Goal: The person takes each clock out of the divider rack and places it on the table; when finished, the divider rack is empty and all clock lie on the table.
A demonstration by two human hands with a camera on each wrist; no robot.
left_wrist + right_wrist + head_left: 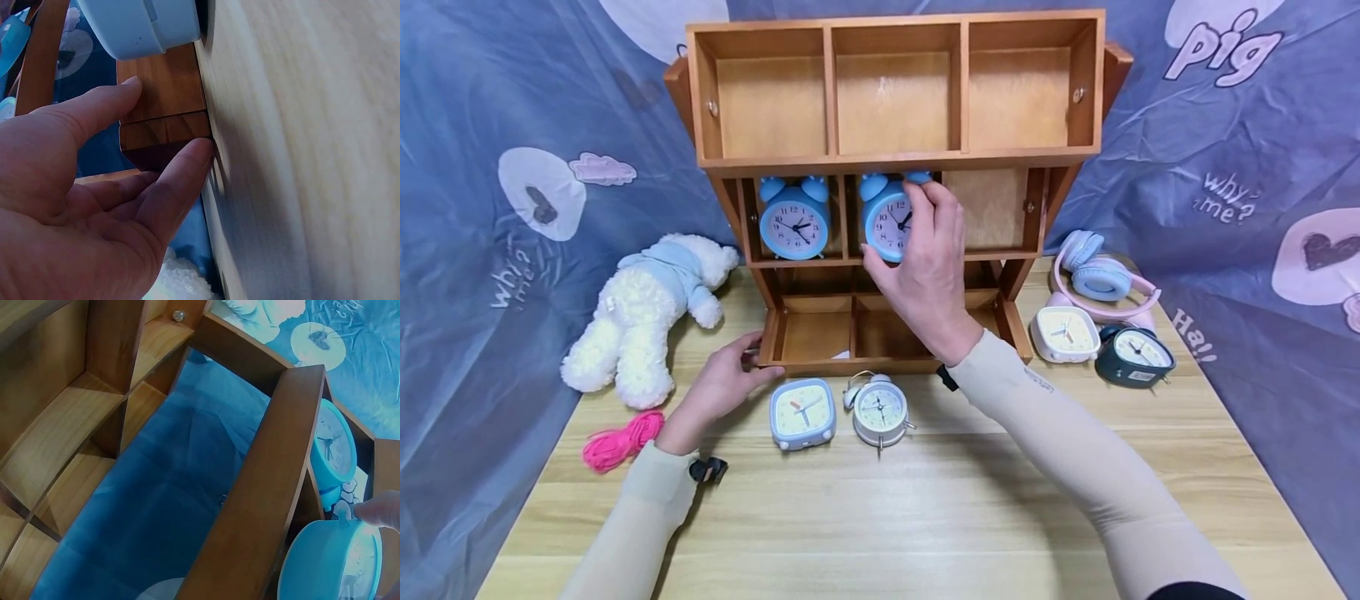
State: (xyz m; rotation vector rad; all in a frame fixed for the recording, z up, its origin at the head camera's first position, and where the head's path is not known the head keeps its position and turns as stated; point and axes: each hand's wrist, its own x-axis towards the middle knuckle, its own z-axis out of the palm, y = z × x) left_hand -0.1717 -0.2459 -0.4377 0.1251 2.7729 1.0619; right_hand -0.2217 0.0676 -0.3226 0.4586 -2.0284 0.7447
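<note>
In the middle row of the wooden shelf (895,158), my right hand (934,271) holds a blue twin-bell clock (883,223) between thumb and fingers, at the centre compartment. Its fingers partly cover the dial; in the right wrist view the hand (384,510) touches the top of this clock (312,559). Another blue clock (794,225) stands upright in the compartment to its left. My left hand (722,387) grips the bottom tier's front left corner, its thumb on the front face. The left wrist view shows this hand (94,169) around the wooden corner (165,128).
A square blue clock (802,412) and a white twin-bell clock (880,410) lie before the shelf. At left are a plush toy (651,308) and pink cord (622,442); at right, headphones (1101,279), a white clock (1066,335) and a dark clock (1135,357).
</note>
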